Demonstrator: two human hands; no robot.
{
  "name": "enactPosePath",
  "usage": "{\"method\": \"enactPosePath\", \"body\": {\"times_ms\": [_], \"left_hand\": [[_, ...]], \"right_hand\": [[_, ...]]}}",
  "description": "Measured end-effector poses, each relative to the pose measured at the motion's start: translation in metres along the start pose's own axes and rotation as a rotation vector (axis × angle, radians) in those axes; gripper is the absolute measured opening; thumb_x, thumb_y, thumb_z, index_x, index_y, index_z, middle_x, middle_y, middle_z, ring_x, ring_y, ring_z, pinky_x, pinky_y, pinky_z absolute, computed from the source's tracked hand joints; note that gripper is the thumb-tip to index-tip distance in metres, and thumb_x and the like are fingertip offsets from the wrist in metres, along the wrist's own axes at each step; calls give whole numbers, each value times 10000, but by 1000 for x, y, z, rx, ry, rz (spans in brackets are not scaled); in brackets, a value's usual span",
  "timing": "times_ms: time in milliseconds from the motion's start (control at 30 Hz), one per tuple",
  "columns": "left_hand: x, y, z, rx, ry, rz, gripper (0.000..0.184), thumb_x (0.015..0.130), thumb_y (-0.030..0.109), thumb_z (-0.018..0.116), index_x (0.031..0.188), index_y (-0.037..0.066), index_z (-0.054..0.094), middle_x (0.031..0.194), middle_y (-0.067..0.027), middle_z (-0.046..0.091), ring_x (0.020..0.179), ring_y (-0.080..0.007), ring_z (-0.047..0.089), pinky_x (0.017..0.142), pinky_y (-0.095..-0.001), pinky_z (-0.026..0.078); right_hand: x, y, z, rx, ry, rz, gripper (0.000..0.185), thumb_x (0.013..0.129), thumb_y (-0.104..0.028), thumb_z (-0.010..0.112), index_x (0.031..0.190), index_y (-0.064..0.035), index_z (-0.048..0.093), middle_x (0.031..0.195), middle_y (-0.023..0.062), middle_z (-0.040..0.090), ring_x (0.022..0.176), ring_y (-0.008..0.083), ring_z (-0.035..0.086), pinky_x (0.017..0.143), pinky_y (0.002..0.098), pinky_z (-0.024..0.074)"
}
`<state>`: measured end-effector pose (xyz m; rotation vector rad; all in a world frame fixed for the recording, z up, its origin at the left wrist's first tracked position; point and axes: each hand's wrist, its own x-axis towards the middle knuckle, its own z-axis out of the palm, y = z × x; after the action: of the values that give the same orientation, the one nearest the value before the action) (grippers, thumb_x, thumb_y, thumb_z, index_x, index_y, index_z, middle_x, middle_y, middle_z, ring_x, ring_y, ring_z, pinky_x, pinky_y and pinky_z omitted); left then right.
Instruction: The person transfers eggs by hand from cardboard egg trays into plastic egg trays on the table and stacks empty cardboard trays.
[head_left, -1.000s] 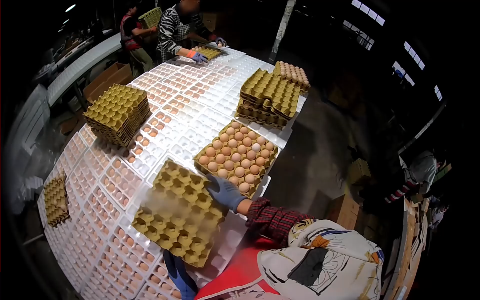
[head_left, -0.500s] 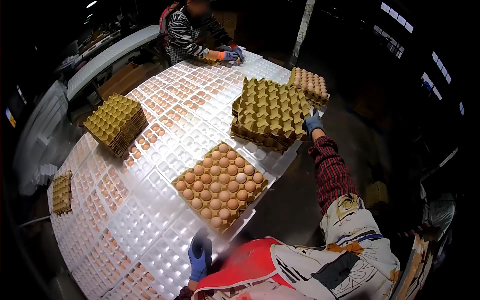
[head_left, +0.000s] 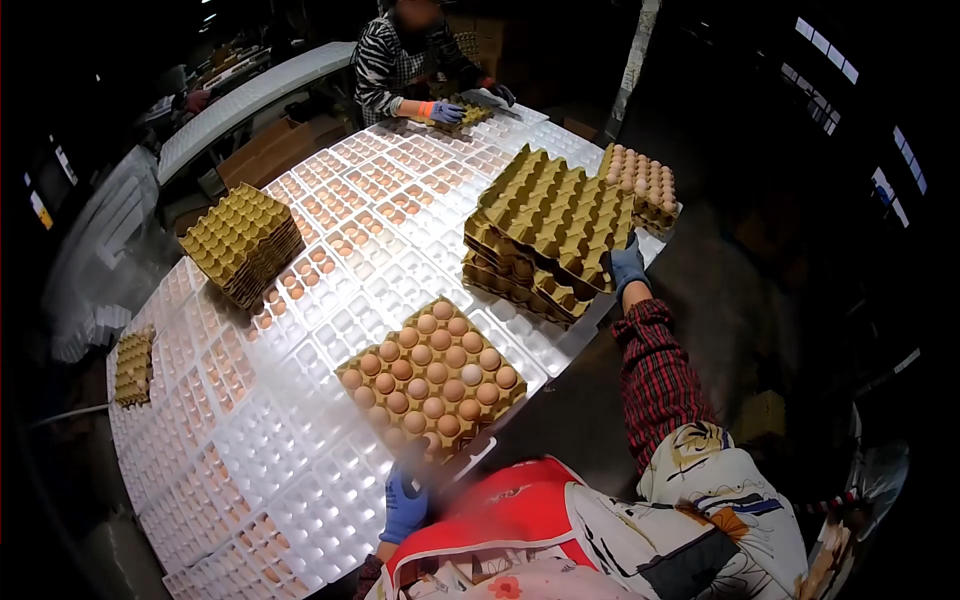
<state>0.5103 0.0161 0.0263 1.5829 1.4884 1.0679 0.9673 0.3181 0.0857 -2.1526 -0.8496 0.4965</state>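
Note:
My right hand (head_left: 627, 266), in a blue glove, grips the right edge of the top empty egg tray (head_left: 550, 210), which lies slightly askew on a stack of trays. Near the table's front edge, my left hand (head_left: 405, 500) is at the lower corner of a tray full of brown eggs (head_left: 432, 370); its fingertips are blurred, and whether they grip anything is unclear. That egg tray lies flat on white plastic trays (head_left: 280, 420), many of whose pockets hold eggs.
Another stack of empty trays (head_left: 240, 240) stands at the left, with a smaller one (head_left: 134, 368) beyond. A stack topped with eggs (head_left: 640, 180) sits at the back right. Across the table, a person (head_left: 400, 65) in gloves handles a tray.
The empty tray has gone from the front of the table onto the right-hand stack, carried by my right hand. My left hand has moved to the full tray's lower corner.

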Motion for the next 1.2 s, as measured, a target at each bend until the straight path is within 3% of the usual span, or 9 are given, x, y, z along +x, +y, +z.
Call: {"method": "enactPosePath", "body": {"times_ms": [267,367,467,567,700,833,1033,1067,1200], "left_hand": [[2,-10,-7,214,81,25,448,819,168,717,1236,39,615,1198,-178,641,1126,-348,603,968,-414,468],[4,-20,-20,486,109,4,592,779,276,752,1302,70,564,1227,-148,618,1111,-347,591,927,-433,477],[5,-34,-20,557,22,46,608,802,352,684,1329,96,521,1203,-131,584,986,-335,616,836,-441,486],[4,-32,-14,578,-9,-21,615,783,410,712,1308,128,560,1207,-114,591,1048,-303,606,855,-424,484],[7,-27,-1,703,-7,80,510,786,376,707,1219,132,597,1094,-86,596,930,-282,608,785,-411,468],[9,-28,-4,744,-60,1,422,819,257,707,1204,119,604,1096,-89,616,922,-279,623,817,-393,486],[6,-36,-45,-1128,277,-456,535,907,180,648,1387,37,461,1141,-65,616,1058,-190,609,924,-335,505],[11,-39,-49,-971,187,-504,514,916,254,642,1367,58,491,1183,-64,609,1060,-202,621,905,-380,528],[45,-34,-19,616,-5,-99,342,864,293,664,1152,116,611,1080,-91,626,883,-279,652,741,-384,539]], "right_hand": [[-35,-2,-33,239,-490,-39,186,844,-216,675,857,-31,687,679,62,642,511,175,608,465,319,490],[-77,-13,-28,-116,-397,-102,213,853,-234,672,847,-21,692,712,85,659,540,185,643,473,325,504],[-82,8,-16,-753,-152,-375,514,894,-438,614,1245,-63,622,1220,177,633,1147,363,581,937,422,491],[-163,-27,-18,-407,177,-951,491,848,-326,711,1244,-57,602,1274,156,574,1097,345,592,909,416,491],[-291,5,67,-80,-1024,-1333,457,773,-234,751,1193,-108,621,1204,109,614,1069,319,609,920,411,476],[-329,26,109,-204,-1023,-1660,311,792,-238,701,1077,-137,625,1078,76,594,988,271,597,838,396,469],[-300,17,126,388,-1286,-903,287,844,-168,685,1114,-89,628,1120,98,593,1077,233,573,950,366,456],[-296,13,129,594,-1513,-459,322,858,-153,679,1163,-73,615,1162,100,587,1107,214,559,1000,345,430],[-315,-7,144,-342,-1110,-1467,302,788,-264,711,994,-74,596,1026,116,577,935,306,615,779,396,513]]}}
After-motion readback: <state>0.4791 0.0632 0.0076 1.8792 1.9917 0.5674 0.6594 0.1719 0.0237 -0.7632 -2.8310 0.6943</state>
